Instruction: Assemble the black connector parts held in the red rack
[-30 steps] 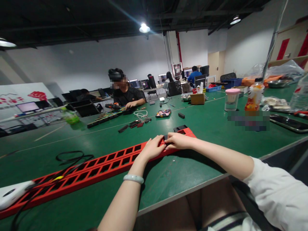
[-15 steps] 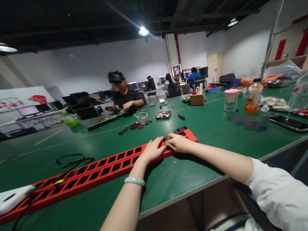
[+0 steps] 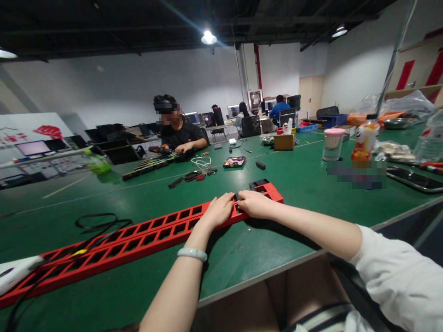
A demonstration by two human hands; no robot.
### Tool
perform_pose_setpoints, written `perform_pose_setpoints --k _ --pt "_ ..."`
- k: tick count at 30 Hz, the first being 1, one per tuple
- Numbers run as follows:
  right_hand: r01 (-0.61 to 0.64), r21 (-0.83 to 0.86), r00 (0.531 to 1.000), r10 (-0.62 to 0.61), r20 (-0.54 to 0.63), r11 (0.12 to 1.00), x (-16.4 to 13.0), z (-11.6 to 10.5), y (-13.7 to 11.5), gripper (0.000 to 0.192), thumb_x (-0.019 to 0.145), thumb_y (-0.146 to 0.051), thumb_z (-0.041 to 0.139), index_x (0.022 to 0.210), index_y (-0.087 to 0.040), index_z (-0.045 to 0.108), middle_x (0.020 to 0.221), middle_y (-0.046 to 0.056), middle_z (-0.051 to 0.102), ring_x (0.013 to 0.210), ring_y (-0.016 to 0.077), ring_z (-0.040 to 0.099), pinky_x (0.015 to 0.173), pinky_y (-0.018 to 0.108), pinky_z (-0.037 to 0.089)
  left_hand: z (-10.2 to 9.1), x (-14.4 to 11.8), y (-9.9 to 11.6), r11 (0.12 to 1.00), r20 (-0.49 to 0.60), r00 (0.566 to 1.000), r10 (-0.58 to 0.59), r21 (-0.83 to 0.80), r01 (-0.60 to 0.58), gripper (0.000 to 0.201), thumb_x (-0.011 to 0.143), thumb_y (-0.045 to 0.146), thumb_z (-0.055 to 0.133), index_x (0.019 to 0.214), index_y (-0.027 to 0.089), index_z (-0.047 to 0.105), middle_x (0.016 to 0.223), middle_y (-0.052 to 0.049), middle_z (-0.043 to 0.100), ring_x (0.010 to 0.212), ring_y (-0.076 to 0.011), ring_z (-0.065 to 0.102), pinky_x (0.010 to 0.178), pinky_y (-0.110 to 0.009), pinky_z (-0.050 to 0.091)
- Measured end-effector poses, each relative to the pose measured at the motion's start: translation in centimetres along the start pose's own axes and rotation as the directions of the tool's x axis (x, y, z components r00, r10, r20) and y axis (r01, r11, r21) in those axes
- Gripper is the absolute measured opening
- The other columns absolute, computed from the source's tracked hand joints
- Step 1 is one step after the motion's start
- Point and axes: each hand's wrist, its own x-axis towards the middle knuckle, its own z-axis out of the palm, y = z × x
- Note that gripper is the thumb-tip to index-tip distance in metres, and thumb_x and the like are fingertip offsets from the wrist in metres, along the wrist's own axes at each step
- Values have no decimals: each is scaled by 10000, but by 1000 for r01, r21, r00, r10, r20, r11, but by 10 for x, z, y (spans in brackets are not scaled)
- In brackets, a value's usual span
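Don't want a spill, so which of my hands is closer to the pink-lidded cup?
Right. Your right hand is on the red frame, left of the pink-lidded cup and nearer you; your left hand is also on it, further left.

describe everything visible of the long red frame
The long red frame looks like plastic, with two rows of squarish openings. It lies flat on the green table, its left end out of view. The left hand and right hand touch it near its right end; a white device and black cord lie over its left part.
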Motion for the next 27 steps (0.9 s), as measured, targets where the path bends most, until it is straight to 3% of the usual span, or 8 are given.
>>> perform_pose_setpoints --k 6,10,14,21,27 --pt "-36 83 999 39 -34 996 -2 -2 14 357 871 -308 345 849 -129 653 834 102 574 763 157 484 718 278 358 -3 -2 5 999 -4 999 -33 19 33 466 863 323 186 1274 201 368 1347 -34 350 1247 -170 277 1031 -402 160" --pt "-268 137 954 283 -102 954 -5 -2 39 386 886 -343 292 1116 -162 545 1012 107 577 955 191 448 826 324 322 -4 -2 5 1000 -10 1000 -19 14 19 466 866 331 185 1269 196 375 1344 -36 355 1246 -168 277 1027 -390 177" --pt "-452 116 891 453 13 885 -9 2 60 457 869 -447 259 1174 -195 487 1174 94 523 1158 278 307 879 448 262 -4 -2 4 1000 -10 1000 -10 5 11 469 866 345 189 1275 198 368 1343 -33 356 1249 -171 270 1028 -403 171" --pt "-471 106 878 454 150 876 -9 6 63 493 860 -500 201 1099 -237 543 1172 67 533 1213 307 226 882 509 223 -4 -1 5 1000 -24 1000 -3 16 3 466 861 339 209 1260 188 397 1327 -29 383 1237 -158 293 1022 -348 206" --pt "-417 126 903 394 171 900 -9 5 64 471 858 -495 218 1090 -264 558 1166 51 541 1211 314 221 886 524 206 -2 -1 2 1000 -29 999 18 25 -17 471 864 362 202 1263 192 386 1326 -30 383 1234 -160 298 1018 -354 211"
